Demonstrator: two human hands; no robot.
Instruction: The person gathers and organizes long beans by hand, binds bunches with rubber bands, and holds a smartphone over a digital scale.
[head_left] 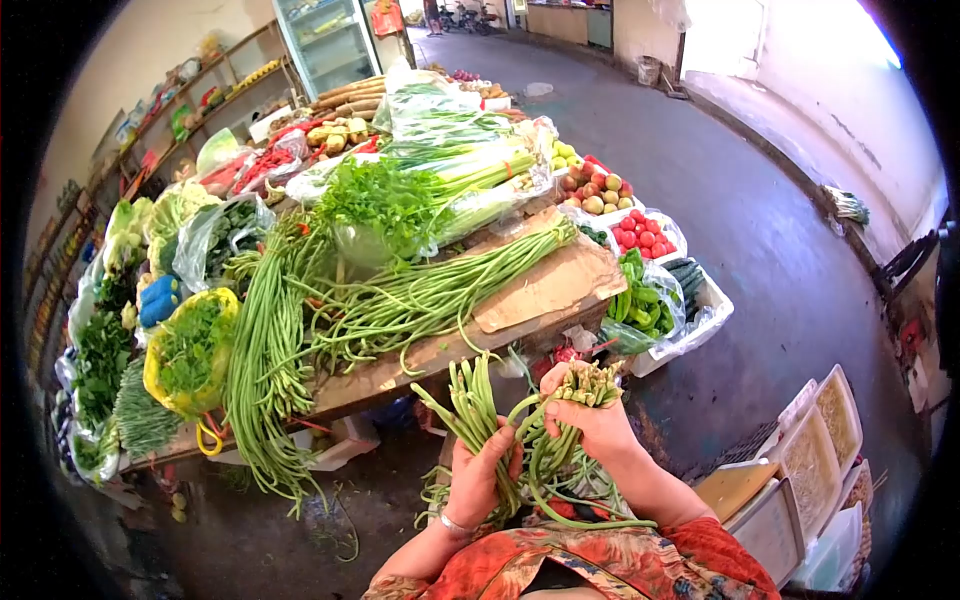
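Observation:
My left hand (482, 468) is wrapped round a bunch of long beans (470, 400), whose upper ends fan out above the fist. Just to its right, my right hand (590, 418) grips a second bunch of long beans (582, 385), with the cut ends packed tightly together at the top. One bean loops across between the two bunches. Below my hands, more long beans hang and lie in a tangle over my lap. In front, a spread of long beans (430, 290) rests on the wooden table (400, 370), and another heap (265, 350) drapes over its edge.
Leafy greens (375, 200) and a yellow bag (150, 370) of greens crowd the table. Right of it stand white boxes with green peppers (640, 300), tomatoes (645, 235) and cucumbers (688, 280). Plastic bins (800, 480) are at the lower right. A glass-door fridge (325, 45) stands behind.

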